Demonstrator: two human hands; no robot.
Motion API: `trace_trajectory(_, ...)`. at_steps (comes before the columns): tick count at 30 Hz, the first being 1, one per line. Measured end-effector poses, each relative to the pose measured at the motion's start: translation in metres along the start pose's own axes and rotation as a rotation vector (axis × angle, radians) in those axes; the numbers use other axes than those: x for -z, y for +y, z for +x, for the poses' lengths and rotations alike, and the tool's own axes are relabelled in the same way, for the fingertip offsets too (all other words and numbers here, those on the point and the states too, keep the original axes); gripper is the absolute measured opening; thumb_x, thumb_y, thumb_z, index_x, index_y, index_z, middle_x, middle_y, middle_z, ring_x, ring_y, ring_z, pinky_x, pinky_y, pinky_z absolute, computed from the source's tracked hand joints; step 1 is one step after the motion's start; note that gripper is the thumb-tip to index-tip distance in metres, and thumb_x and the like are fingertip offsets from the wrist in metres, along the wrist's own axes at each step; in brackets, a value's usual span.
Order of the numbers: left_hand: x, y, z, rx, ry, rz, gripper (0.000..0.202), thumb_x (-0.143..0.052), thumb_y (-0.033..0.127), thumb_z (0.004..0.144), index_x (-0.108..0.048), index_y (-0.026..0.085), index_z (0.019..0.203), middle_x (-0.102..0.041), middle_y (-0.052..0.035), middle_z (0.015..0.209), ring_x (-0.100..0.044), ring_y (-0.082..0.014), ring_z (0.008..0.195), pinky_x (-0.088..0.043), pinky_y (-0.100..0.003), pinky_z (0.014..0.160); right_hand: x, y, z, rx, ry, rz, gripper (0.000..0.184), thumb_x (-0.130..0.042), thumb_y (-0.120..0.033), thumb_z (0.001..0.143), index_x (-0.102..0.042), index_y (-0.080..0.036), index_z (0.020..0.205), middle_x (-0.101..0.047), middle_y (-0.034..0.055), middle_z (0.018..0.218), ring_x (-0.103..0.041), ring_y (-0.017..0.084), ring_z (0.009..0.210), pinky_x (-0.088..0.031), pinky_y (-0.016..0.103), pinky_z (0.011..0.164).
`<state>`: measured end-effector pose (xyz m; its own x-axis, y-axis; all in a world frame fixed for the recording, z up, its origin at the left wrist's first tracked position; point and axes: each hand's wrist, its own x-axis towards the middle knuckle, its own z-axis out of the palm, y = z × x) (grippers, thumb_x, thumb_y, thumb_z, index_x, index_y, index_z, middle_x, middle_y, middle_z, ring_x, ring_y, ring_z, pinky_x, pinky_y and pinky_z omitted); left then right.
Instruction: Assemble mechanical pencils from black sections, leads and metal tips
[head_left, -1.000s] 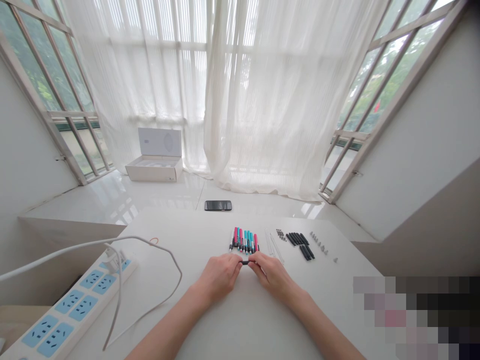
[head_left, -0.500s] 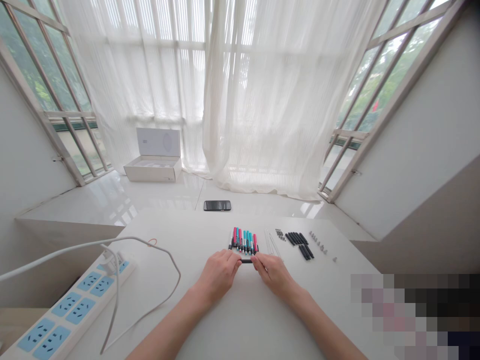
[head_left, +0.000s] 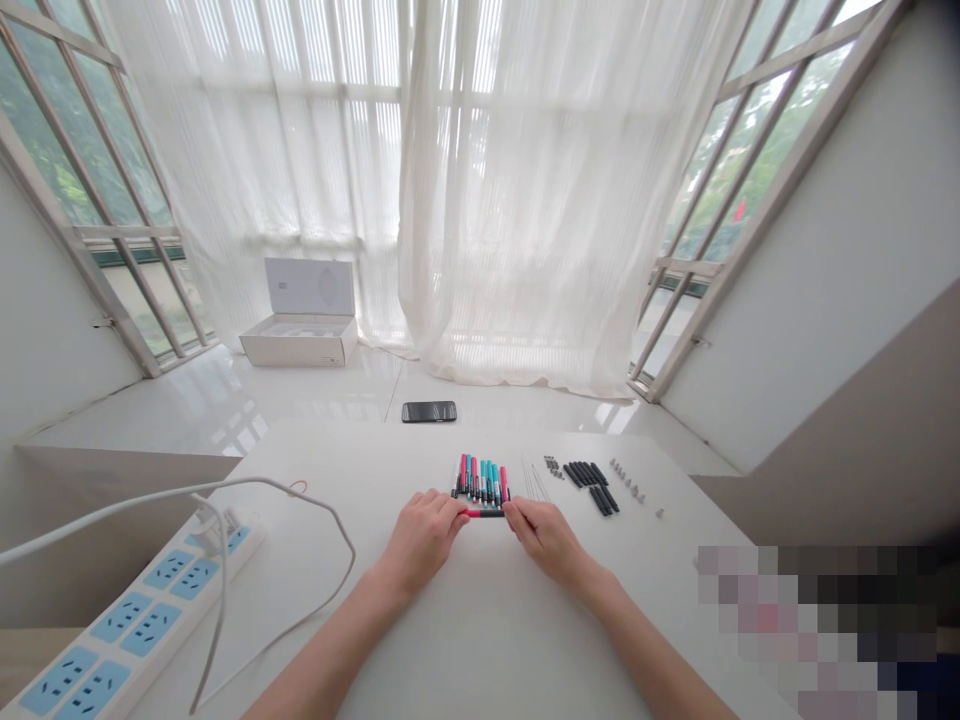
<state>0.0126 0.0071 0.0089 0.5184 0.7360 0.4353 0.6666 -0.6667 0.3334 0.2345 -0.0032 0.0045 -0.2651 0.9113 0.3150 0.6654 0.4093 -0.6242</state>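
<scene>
My left hand (head_left: 424, 530) and my right hand (head_left: 546, 532) pinch the two ends of a pen (head_left: 484, 513) that lies crosswise between them, pink at its left and black at its right. Both sets of fingers are curled closed on it. Just beyond the pen, a row of pink and teal pens (head_left: 480, 478) lies on the white table (head_left: 487, 640).
To the right of the row lie thin refills (head_left: 536, 480), small springs (head_left: 553, 465), black pen barrels (head_left: 590, 474) and small tips (head_left: 634, 487). A phone (head_left: 428, 411) lies at the far edge. A blue-socket power strip (head_left: 135, 610) and white cable (head_left: 322, 570) sit left.
The piece between my hands has grown from a short black bit to a longer pen with a pink part showing. Both hands have shifted slightly away from me, toward the pen row.
</scene>
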Motion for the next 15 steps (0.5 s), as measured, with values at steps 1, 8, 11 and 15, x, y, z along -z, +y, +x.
trace_trajectory(1,0.001,-0.001,0.000,-0.009,0.010,-0.006,0.017,-0.044,0.023,0.096,-0.060,0.022,0.090,-0.066,-0.0030,0.085,-0.057,-0.0178,0.077,-0.042,-0.031,0.069,0.000,-0.001,0.000,-0.004,-0.005,0.011,0.044,-0.031,-0.043,0.095,-0.040,-0.021,0.059,-0.043,-0.0029,0.054,-0.035,0.011,0.050,-0.028,0.025,0.051)
trace_trajectory(8,0.010,-0.009,0.000,-0.031,0.111,-0.004,0.017,-0.047,0.022,0.094,-0.058,0.022,0.080,-0.064,-0.0023,0.080,-0.056,-0.0179,0.078,-0.042,-0.031,0.070,-0.007,-0.016,0.000,-0.023,-0.082,0.168,0.048,-0.031,-0.043,0.096,-0.041,-0.020,0.055,-0.044,-0.0034,0.049,-0.039,0.010,0.047,-0.030,0.023,0.050)
trace_trajectory(11,0.011,-0.007,0.000,-0.035,0.059,-0.006,0.012,-0.048,0.026,0.094,-0.059,0.022,0.090,-0.065,-0.0029,0.085,-0.057,-0.0180,0.078,-0.043,-0.031,0.070,-0.007,-0.014,0.001,-0.029,-0.037,0.150,0.046,-0.032,-0.043,0.095,-0.041,-0.020,0.056,-0.044,-0.0033,0.050,-0.039,0.010,0.048,-0.031,0.024,0.051)
trace_trajectory(15,0.009,-0.003,0.001,-0.053,0.025,-0.012,0.020,-0.041,0.028,0.098,-0.061,0.023,0.097,-0.066,-0.0035,0.087,-0.057,-0.0182,0.079,-0.042,-0.031,0.071,-0.005,-0.010,0.002,-0.051,-0.008,0.142,0.046,-0.033,-0.044,0.095,-0.039,-0.020,0.056,-0.042,-0.0035,0.051,-0.038,0.010,0.049,-0.031,0.024,0.051)
